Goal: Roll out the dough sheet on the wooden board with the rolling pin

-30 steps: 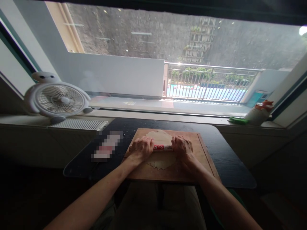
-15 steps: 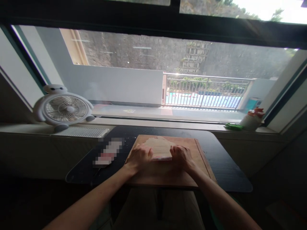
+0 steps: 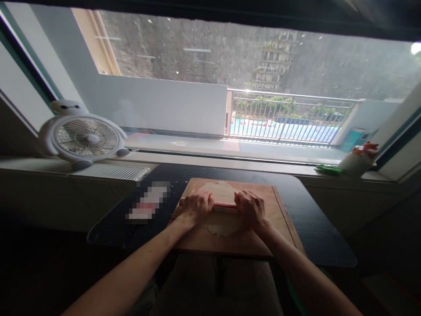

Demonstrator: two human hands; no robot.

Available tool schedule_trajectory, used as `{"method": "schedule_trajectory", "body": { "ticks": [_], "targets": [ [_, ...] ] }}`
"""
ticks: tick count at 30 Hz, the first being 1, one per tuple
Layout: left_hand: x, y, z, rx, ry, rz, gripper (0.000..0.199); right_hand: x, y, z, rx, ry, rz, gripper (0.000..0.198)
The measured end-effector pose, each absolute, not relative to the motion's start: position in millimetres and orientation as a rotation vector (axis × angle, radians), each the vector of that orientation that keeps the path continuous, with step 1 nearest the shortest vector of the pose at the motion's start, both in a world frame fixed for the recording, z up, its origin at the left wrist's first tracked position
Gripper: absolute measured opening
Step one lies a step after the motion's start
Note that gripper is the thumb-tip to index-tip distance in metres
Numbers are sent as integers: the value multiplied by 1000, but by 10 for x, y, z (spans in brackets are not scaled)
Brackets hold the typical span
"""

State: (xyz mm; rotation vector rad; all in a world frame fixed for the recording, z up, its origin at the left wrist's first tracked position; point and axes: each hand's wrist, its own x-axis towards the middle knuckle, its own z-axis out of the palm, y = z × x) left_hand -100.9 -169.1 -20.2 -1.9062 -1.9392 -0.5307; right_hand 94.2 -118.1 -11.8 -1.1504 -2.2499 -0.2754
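Note:
A rolling pin (image 3: 225, 205) lies across a thin, pale sheet of dough (image 3: 224, 226) with an uneven edge. My left hand (image 3: 199, 202) is wrapped round the pin's left part, and a short wooden end sticks out beyond it. On the pin's right part my right hand (image 3: 251, 206) is closed in the same way. Between the two hands a stretch of the pin shows, with a reddish line along it. Dough can be seen both beyond the pin and on my side of it. Under everything lies a wooden board (image 3: 275, 213).
The board rests on a dark table (image 3: 319, 228) with rounded corners. A blurred-out flat item (image 3: 148, 204) lies on the table's left. On the windowsill stand a white fan (image 3: 90, 138) at left and a pale pot (image 3: 357, 164) beside a green item (image 3: 329, 170) at right.
Both hands have pushed the rolling pin a little away from me over the dough. More dough now shows on my side of the pin. The view has tilted slightly downward.

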Motion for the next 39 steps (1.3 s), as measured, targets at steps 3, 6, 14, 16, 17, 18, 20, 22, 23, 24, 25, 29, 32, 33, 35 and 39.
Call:
{"method": "schedule_trajectory", "body": {
  "ticks": [3, 6, 14, 16, 17, 18, 20, 22, 23, 24, 25, 29, 32, 33, 35, 39],
  "targets": [
    [-995, -1690, -175, -1876, -1951, -549, 24, 937, -1265, -150, -1239, -2187, -246, 33],
    [-969, -1738, -121, -1866, -1990, -518, 23, 945, -1342, -148, -1283, -2186, -226, 35],
    [-877, -2302, -111, -1931, -2062, -383, 32, 1076, -1845, -209, -1225, -2288, -207, 29],
    [-895, -2349, -91, -1986, -2063, -351, 34, 1102, -1890, -206, -1170, -2355, -199, 28],
    [-915, -2323, -66, -2021, -2072, -328, 36, 1103, -1866, -186, -1153, -2393, -185, 29],
    [-941, -2261, -31, -2052, -2089, -304, 38, 1095, -1811, -154, -1148, -2428, -168, 32],
    [-1003, -2052, 58, -2063, -2125, -289, 42, 1043, -1624, -67, -1187, -2456, -157, 40],
    [-1068, -1779, 142, -1996, -2139, -333, 43, 949, -1379, 20, -1249, -2444, -180, 46],
    [-1098, -1640, 170, -1956, -2137, -361, 42, 892, -1254, 51, -1284, -2437, -189, 46],
    [-1124, -1509, 181, -1923, -2134, -383, 41, 834, -1133, 68, -1326, -2432, -189, 45],
    [-1148, -1392, 177, -1896, -2137, -395, 39, 777, -1021, 73, -1371, -2429, -173, 43],
    [-1207, -1107, 51, -1835, -2161, -404, 36, 620, -662, 35, -1519, -2400, -15, 42],
    [-1198, -1125, -33, -1809, -2123, -433, 35, 586, -530, 14, -1575, -2402, 70, 43],
    [-1184, -1181, -46, -1811, -2093, -455, 35, 591, -533, 4, -1589, -2401, 81, 42],
    [-1143, -1367, -56, -1839, -2022, -516, 36, 628, -618, -34, -1572, -2372, 53, 40],
    [-1068, -1875, -85, -1944, -1946, -647, 28, 758, -907, -183, -1375, -2281, -121, 33]
  ]
}}
